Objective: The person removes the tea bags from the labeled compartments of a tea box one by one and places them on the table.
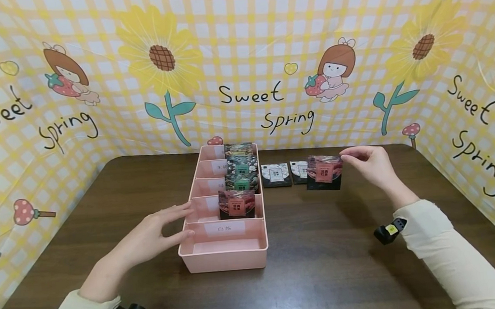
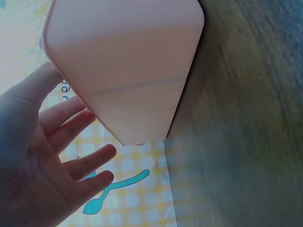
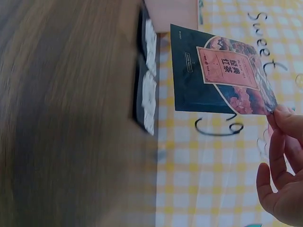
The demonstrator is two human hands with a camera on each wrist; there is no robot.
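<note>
My right hand (image 1: 368, 162) pinches a dark red tea sachet (image 1: 324, 172) by its upper corner, between thumb and fingertips. In the right wrist view the sachet (image 3: 218, 71) hangs above the table, its pink label facing the camera. My left hand (image 1: 149, 235) rests at the left side of a long pink divided box (image 1: 225, 260), fingertips and thumb at its rim. The left wrist view shows those fingers (image 2: 71, 127) spread and mostly straight along the box wall. A similar red sachet (image 1: 237, 205) stands in the second compartment from the front. The front compartment holds only its white label (image 1: 225, 229).
Green sachets (image 1: 242, 181) and others stand in the box's rear compartments. Two white-and-black sachets lie on the table right of the box, one (image 1: 276, 175) fully visible, the other (image 1: 299, 172) partly behind the held sachet. A checked cloth (image 1: 239, 53) surrounds the brown table (image 1: 309, 275).
</note>
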